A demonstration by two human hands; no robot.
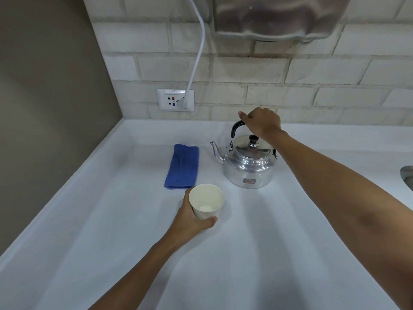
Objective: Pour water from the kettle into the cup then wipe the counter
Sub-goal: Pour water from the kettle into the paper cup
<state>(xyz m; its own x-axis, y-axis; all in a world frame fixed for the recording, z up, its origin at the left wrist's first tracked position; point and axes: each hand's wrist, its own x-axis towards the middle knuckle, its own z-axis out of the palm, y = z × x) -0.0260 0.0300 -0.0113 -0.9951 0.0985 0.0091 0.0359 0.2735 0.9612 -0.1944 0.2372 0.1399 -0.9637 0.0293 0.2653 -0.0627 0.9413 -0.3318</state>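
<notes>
We see the kettle (248,165) standing upright on the white counter (111,253), toward the back and just right of centre, its curved spout (216,151) pointing left toward the folded blue cloth (182,166). Its black handle (236,128) arches up over the lid, running left to right in line with the spout. The right hand (261,124) is closed over the top of that handle, fingers wrapped around it, with the forearm reaching in from the lower right. The kettle's base sits flat on the counter.

In front of the kettle and a little to its left, we find the white paper cup (206,201), upright with its mouth open toward us; whether it holds any water we cannot tell. The left hand (192,220) curls around its lower wall, thumb at the near side, fingers behind. The cup sits just in front of the cloth's near edge.

The cloth lies flat, its long axis running from front to back, beside the kettle but apart from it. On the brick wall behind, a white cord (199,52) runs down into a socket (175,100).
</notes>
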